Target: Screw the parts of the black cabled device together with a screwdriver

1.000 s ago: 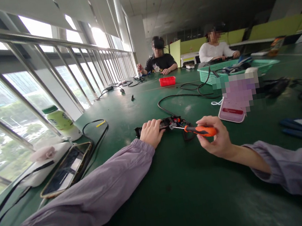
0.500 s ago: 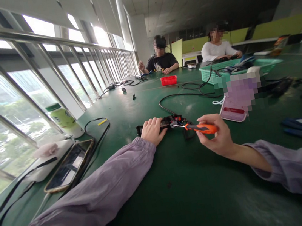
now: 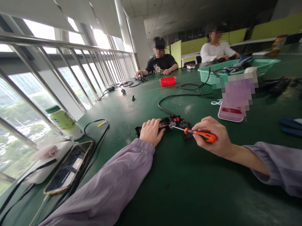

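Observation:
A long black opened device [image 3: 165, 122], with loose wires and small red and grey parts at its right end, lies on the green table. My left hand [image 3: 151, 133] is closed over its left part, the fingers across the top and the thumb along the near side. In my right hand [image 3: 214, 136] is an orange and black screwdriver [image 3: 206, 136], its handle held between thumb and fingers. The shaft slants up and left, and its tip is at the grey part of the device. Whether the tip sits in a screw is too small to tell.
A phone [image 3: 69, 168], cables and a green bottle [image 3: 64, 121] stand left by the railing. A purple phone [image 3: 230, 110] lies to the right. Beyond are a red box [image 3: 168, 81], a green basket [image 3: 205, 75] and two people seated across the table.
The screwdriver has tilted more steeply, and my right hand's fingers have closed further around the handle. My left hand stays on the device. One seated person's raised hand has come down to the table.

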